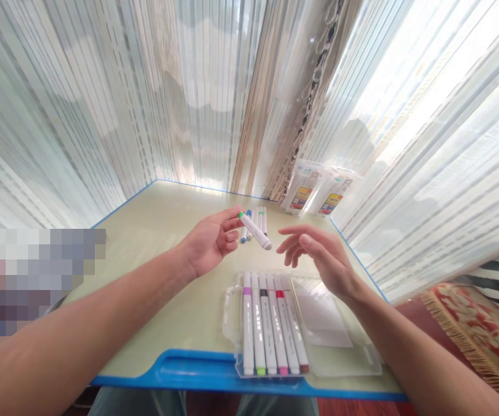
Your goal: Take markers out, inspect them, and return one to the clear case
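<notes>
Between the thumb and fingers of my left hand [209, 241] is a white marker [256, 231] with a green band, held tilted above the table. My right hand [319, 254] hovers to the right of it, fingers apart and holding nothing. Beyond the held marker, several loose markers [261, 218] lie on the table, one with a blue cap. Nearer me lies an opened clear plastic case [232, 312]. Its left half holds a row of white markers [271, 329] with coloured bands and ends; a white paper sheet [321, 312] lies in its right half.
The pale table [141, 231] has a blue rim and a blue groove [197, 367] at its front edge. Two clear packages [319, 188] stand at the back right corner. Curtains [197, 86] hang behind. A patterned fringed cloth [483, 329] is at the right, a blurred area at the left.
</notes>
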Demonstrator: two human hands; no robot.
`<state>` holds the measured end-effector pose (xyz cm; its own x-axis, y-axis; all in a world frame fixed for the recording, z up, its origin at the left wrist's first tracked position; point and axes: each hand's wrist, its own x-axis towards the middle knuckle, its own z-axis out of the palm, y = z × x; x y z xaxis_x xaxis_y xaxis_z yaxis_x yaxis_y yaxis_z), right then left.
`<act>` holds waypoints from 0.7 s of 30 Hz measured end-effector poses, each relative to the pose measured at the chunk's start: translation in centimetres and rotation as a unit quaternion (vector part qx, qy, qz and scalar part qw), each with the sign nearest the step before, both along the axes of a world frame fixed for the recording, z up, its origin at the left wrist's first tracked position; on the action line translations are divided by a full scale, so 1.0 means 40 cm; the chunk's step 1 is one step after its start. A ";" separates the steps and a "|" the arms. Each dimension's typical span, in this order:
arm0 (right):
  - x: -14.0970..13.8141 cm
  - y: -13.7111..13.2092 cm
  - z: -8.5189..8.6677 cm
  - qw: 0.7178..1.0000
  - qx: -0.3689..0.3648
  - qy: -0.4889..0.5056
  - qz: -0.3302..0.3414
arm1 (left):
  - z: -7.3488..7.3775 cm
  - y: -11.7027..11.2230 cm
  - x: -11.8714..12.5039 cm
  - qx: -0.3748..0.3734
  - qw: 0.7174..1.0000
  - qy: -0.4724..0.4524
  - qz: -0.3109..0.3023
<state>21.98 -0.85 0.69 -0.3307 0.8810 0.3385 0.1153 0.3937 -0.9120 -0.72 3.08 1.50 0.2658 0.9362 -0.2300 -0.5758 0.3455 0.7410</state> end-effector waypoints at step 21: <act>0.012 -0.004 0.004 0.999 0.018 -0.045 0.004 | 0.005 -0.009 0.003 -0.029 0.999 0.000 -0.038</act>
<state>22.46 -1.00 0.84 -0.3692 0.8655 0.3386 0.1930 0.4278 -0.8830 -0.61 2.73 1.71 0.3357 0.8986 -0.2825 -0.5465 0.4301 0.7186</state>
